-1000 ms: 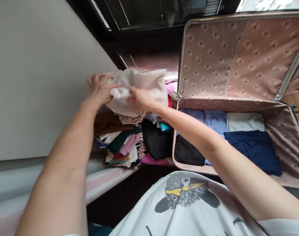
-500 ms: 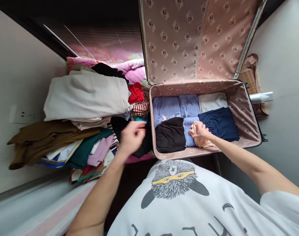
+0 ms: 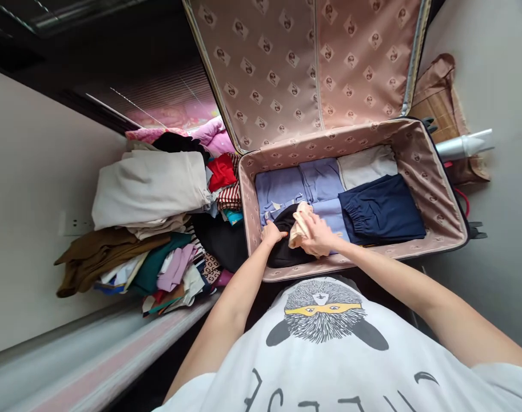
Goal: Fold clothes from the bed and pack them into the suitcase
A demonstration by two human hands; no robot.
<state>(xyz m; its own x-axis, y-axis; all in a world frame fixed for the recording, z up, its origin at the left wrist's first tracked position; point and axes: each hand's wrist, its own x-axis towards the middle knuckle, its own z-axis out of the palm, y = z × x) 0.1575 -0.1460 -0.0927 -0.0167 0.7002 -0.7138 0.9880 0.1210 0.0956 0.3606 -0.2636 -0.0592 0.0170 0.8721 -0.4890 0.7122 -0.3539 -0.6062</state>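
Observation:
Both of my hands are inside the open suitcase [image 3: 447,234]. My right hand [image 3: 319,234] is closed on a crumpled peach cloth [image 3: 301,224], held over the right part of a folded black garment [image 3: 282,252]. At that garment's left edge, by the suitcase wall, my left hand [image 3: 271,233] grips the fabric, thumb on top and the other fingers partly hidden. Behind my hands are folded periwinkle clothes [image 3: 282,182]. Navy elastic-waist bottoms [image 3: 383,212] lie folded to the right, with a light grey folded garment [image 3: 367,166] behind them.
The patterned suitcase lid [image 3: 295,63] stands raised at the back. Left of the suitcase is a high clothes heap, with a white folded garment [image 3: 151,186] on top and brown trousers [image 3: 102,257] below. Walls stand on both sides. A silver tube-like object [image 3: 464,146] juts out at right.
My right hand has carried the peach cloth leftward onto the black garment. My left hand has come from outside the suitcase to that garment's left edge. The camera view has shifted.

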